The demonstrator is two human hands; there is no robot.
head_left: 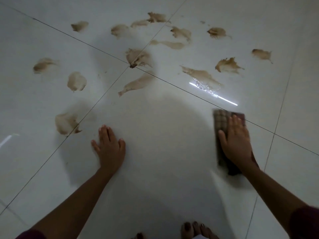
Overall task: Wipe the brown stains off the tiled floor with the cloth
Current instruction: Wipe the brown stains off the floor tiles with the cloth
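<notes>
Toes (198, 229) are seen at the near edge of the floor (155, 169). Left hand (109, 145) is laid flat on bare tile, fingers spread, nothing held. Right hand (235, 140) is pressed flat, fingers extended, on the checked cloth (222, 118), blurred. Beyond the cloth, stains (138, 57) are scattered across the tiles; nearest one (66, 123) lies beyond-left of the left hand.

The right hand (236, 140) lies flat, fingers extended, on a checked brown cloth (222, 118) pressed to the tiled floor (164, 152). The left hand (109, 147) rests palm-down on bare tile. Brown stains (138, 57) are scattered beyond both hands. Bare toes (195, 229) appear at the bottom edge.
</notes>
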